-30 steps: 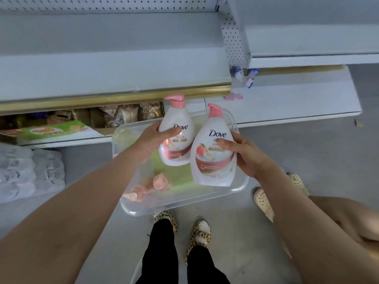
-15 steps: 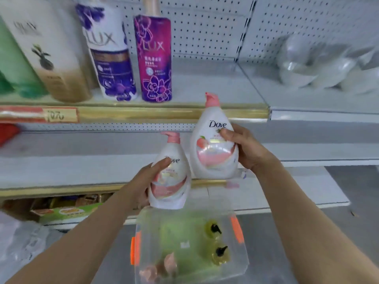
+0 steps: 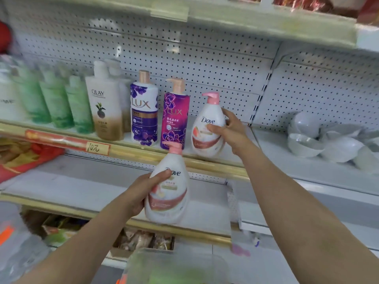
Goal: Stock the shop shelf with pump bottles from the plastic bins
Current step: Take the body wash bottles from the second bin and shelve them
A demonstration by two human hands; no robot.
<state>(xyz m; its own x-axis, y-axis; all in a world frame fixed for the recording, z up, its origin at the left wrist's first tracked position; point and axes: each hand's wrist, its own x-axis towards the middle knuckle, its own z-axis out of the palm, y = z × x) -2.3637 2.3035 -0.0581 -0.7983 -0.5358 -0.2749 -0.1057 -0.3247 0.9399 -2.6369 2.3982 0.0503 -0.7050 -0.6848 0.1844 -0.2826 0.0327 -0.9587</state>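
Gripping one pump bottle [image 3: 207,128] at the edge of the shelf [image 3: 127,149], the right hand [image 3: 229,132] could easily bump the purple bottle [image 3: 175,119] just left of it, and the left hand [image 3: 141,193] is busy clutching the other bottle [image 3: 168,193] below.

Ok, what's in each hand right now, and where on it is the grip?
The left hand grips the lower Dove bottle round its body, thumb on the front label. The right hand grips the upper Dove bottle round its body too.
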